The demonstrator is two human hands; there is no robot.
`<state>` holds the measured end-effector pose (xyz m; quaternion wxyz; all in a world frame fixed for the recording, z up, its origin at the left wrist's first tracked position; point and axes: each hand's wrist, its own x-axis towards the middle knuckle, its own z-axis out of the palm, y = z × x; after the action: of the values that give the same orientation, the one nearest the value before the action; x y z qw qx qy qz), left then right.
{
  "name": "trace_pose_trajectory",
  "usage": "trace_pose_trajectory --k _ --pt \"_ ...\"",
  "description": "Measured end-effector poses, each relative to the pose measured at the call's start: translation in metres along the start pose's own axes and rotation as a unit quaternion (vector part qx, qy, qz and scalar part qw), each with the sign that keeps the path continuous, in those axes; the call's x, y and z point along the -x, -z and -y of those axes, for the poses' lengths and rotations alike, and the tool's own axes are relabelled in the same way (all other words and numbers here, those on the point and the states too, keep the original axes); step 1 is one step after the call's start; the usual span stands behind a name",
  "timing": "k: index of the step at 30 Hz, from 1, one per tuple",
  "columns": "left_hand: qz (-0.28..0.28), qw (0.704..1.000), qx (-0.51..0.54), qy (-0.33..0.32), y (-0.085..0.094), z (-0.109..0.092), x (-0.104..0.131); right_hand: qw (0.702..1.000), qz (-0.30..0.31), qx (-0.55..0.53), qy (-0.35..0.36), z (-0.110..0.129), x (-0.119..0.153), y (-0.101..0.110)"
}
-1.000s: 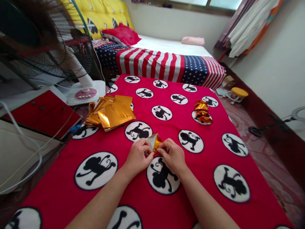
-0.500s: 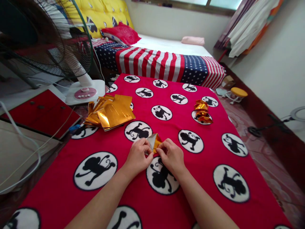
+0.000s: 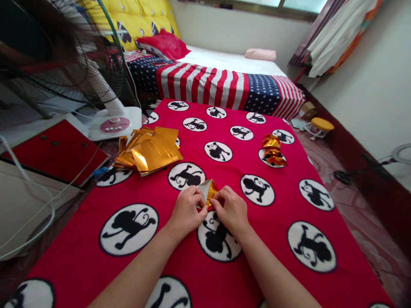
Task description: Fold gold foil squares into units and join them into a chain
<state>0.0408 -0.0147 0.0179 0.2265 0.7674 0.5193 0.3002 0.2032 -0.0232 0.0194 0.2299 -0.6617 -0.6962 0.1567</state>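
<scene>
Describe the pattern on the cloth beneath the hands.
The cloth is pinkish red with black monkeys in white circles; the head view shows it best.

Two bare forearms (image 3: 141, 266) (rather slim), bare wrists (image 3: 244, 230).

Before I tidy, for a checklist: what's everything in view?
Printed cloth: 1, red, centre
Paper: 1, gold-grey, mid cloth
Loose sheets: several, gold, cloth's left
Folded pieces: several, gold, cloth's right
Fan: 1, green-white, left
Panel: 1, red, left
Bed: 1, white, back
Pillow: 1, red, bed's left
Bolster: 1, pink, bed's right
Backrest: 1, yellow, rear left
Stool: 1, yellow, right
Hanging fabric: some, white, right
Left hand: 1, bare, at paper
Right hand: 1, bare, at paper
</scene>
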Motion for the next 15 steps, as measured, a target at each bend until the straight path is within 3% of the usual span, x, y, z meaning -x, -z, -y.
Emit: trace_pose_trajectory --k 15 --pt "0.033 0.999 0.017 -0.013 0.0003 0.0096 0.0016 0.998 0.002 -0.068 -0.007 -0.0077 -0.0029 0.0007"
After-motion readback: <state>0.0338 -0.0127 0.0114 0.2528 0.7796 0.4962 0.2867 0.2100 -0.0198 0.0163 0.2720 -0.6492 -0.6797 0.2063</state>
